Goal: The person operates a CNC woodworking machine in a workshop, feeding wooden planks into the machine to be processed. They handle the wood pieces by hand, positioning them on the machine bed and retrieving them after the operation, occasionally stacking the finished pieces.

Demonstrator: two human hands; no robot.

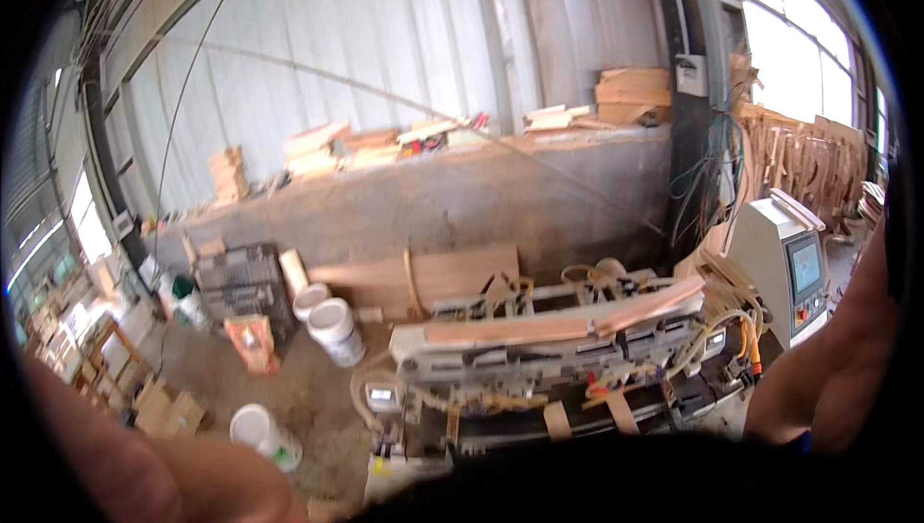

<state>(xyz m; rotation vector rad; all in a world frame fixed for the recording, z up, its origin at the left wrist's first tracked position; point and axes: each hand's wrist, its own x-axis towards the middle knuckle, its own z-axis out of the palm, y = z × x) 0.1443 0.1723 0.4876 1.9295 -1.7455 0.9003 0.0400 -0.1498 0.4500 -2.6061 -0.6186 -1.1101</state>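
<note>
Both of my arms are raised at the sides of the head view, and neither hand shows. My bent left arm (183, 475) fills the lower left corner, blurred. My right arm (818, 379) runs up along the right rim, in front of a grey control cabinet (770, 254) with a lit screen. Between the arms stands a long woodworking machine (500, 364) with clamps, hoses and cables. Wooden strips (505, 331) lie along its top, and a reddish board (650, 305) rests at its right end.
White buckets (334, 331) stand left of the machine, another bucket (260, 432) nearer. An orange bag (252, 343) leans by dark stacked crates (245, 287). Wood offcuts (318, 148) lie on the wall ledge (433, 186). Cardboard boxes (166, 408) sit at left.
</note>
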